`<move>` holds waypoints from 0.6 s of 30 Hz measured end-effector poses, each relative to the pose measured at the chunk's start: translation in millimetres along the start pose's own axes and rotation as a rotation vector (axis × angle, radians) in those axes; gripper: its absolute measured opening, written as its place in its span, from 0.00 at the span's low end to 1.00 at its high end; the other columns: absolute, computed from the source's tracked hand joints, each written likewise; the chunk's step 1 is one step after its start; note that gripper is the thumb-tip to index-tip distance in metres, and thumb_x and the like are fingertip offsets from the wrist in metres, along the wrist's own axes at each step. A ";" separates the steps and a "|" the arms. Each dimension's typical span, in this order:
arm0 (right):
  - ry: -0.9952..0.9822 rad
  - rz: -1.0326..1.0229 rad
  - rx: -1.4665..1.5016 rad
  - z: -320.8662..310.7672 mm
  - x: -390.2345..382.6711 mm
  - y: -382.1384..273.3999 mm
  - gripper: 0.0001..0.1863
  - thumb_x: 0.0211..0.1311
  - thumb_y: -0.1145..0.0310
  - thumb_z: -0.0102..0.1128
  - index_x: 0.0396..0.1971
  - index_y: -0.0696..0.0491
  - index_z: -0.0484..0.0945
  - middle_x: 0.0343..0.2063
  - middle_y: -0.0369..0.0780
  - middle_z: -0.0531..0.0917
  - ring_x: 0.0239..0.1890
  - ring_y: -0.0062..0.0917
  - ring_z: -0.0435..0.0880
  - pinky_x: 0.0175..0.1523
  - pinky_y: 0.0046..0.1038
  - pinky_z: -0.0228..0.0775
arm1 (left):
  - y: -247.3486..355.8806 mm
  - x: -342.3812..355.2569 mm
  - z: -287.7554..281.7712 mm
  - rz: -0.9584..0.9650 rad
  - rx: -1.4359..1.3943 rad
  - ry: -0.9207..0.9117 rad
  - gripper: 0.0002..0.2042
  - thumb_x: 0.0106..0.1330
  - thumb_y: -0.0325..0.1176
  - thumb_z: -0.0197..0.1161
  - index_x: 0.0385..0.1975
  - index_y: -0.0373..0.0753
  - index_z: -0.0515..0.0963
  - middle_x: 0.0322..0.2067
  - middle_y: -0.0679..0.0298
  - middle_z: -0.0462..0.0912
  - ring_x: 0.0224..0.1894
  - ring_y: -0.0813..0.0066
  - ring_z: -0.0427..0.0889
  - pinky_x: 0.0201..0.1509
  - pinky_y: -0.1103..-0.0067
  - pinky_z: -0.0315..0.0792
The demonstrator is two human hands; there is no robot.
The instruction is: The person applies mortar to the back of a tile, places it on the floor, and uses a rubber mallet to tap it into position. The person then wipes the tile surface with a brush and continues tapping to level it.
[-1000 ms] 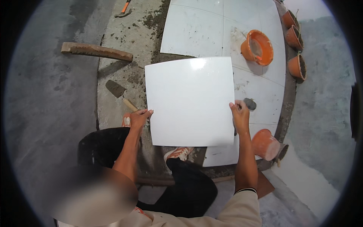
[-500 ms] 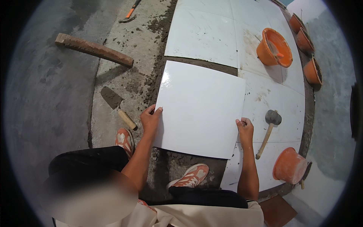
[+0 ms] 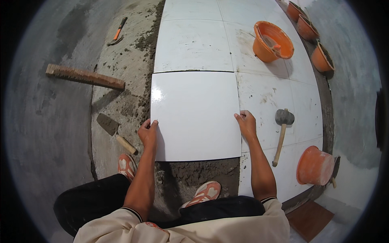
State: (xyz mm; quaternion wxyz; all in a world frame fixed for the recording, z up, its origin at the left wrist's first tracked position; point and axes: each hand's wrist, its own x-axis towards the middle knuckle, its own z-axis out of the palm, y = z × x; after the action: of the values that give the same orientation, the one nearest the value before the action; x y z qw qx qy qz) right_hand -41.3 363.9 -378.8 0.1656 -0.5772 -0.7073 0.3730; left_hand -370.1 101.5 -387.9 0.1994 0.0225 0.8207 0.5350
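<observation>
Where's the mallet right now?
Head view, right of centre: the mallet lies on the laid tiles, right of the right hand, left of the nearer orange bucket.

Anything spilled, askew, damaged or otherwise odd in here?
The orange bucket at lower right is upside down, base showing, unlike the upright bucket farther up. Dark crumbs lie scattered on the concrete at left, like spillage. The held white tile shows no visible damage.

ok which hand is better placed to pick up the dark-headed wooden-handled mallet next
Probably the right hand: it is at the right edge of the glossy white square tile, and the mallet lies to its right. The left hand is at the opposite edge, nearer the grey, wooden-handled trowel.
</observation>
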 end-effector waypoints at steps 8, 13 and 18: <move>0.016 -0.015 -0.087 3.5 3.8 -14.4 0.23 0.66 0.59 0.73 0.46 0.66 0.83 0.37 0.49 0.88 0.40 0.35 0.87 0.50 0.34 0.79 | 4.1 1.6 3.0 -0.042 -0.056 0.026 0.20 0.67 0.29 0.73 0.55 0.22 0.82 0.43 0.54 0.88 0.43 0.70 0.85 0.49 0.74 0.78; 0.047 0.007 -0.058 6.4 7.7 -11.0 0.20 0.63 0.57 0.75 0.42 0.60 0.85 0.37 0.47 0.88 0.39 0.39 0.88 0.48 0.38 0.80 | 0.2 7.5 5.4 -0.021 -0.053 0.022 0.22 0.67 0.30 0.73 0.56 0.22 0.82 0.44 0.54 0.88 0.43 0.69 0.85 0.49 0.74 0.78; 0.066 0.031 -0.028 7.8 6.2 -16.8 0.20 0.63 0.57 0.76 0.40 0.61 0.85 0.34 0.47 0.88 0.37 0.39 0.88 0.46 0.38 0.79 | -1.8 15.1 7.6 -0.014 -0.042 0.011 0.23 0.67 0.30 0.73 0.57 0.21 0.81 0.44 0.53 0.88 0.42 0.69 0.85 0.48 0.74 0.78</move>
State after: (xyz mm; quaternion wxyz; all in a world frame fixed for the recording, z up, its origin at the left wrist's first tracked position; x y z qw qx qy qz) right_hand -59.9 366.2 -373.1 0.1751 -0.6024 -0.6976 0.3461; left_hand -381.0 111.2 -396.7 0.1989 0.0098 0.8104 0.5509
